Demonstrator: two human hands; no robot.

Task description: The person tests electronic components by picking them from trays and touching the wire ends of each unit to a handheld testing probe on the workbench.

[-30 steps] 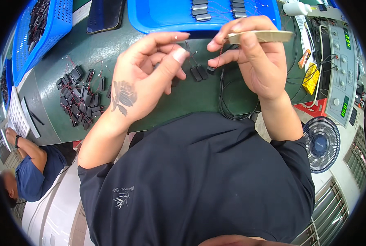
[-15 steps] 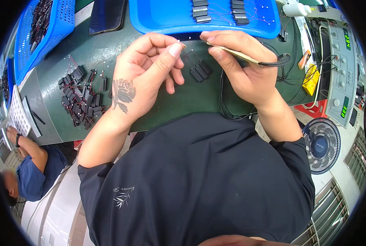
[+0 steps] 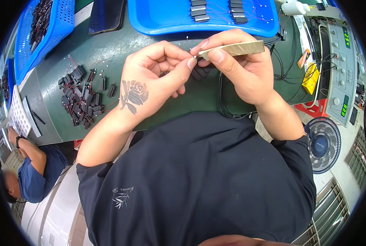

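In a pinch of thumb and forefinger, my left hand [image 3: 156, 76] holds a small white connector [image 3: 195, 57]. My right hand [image 3: 248, 76] is closed round a flat, tan, tape-covered strip [image 3: 242, 48], its tip meeting the connector or just beside it; fingers hide the exact contact. Below the fingertips, a few small black blocks [image 3: 199, 74] lie on the green table, partly covered by my hands. To the left of my left hand is a pile of similar black blocks [image 3: 82, 96] with thin red and black wires and white plugs.
A blue tray [image 3: 203, 30] with rows of black blocks stands at the far side. Further left are a dark phone [image 3: 106, 16] and a blue basket [image 3: 64, 28] of blocks. A bench instrument [image 3: 340, 74], cables and a yellow box [image 3: 311, 78] are at right. Another person [image 3: 37, 168] sits at left.
My left hand has moved right and slightly down, bringing the connector to the strip's tip. My right hand has turned the strip so its broad face shows. One block now lies apart beside the pile.
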